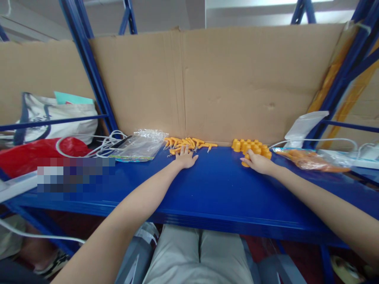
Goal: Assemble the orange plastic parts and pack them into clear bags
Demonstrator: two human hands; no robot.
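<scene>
On a blue metal shelf point(213, 185), a pile of orange T-shaped pieces with small metal chains point(189, 143) lies at the back, left of centre. My left hand point(185, 158) rests flat just in front of it, fingers spread and touching the nearest pieces. To the right stands a cluster of small orange cup-shaped caps point(251, 146). My right hand point(257, 162) reaches into the near edge of this cluster, fingers curled round one orange cap point(245, 163).
A cardboard sheet point(225, 83) backs the shelf. Clear plastic bags point(139, 146) and white cables point(97, 144) lie left, with a red bag point(35, 154) and a white tote point(56, 118). A bag of orange parts point(310, 159) lies right. Blue uprights point(89, 67) flank the shelf.
</scene>
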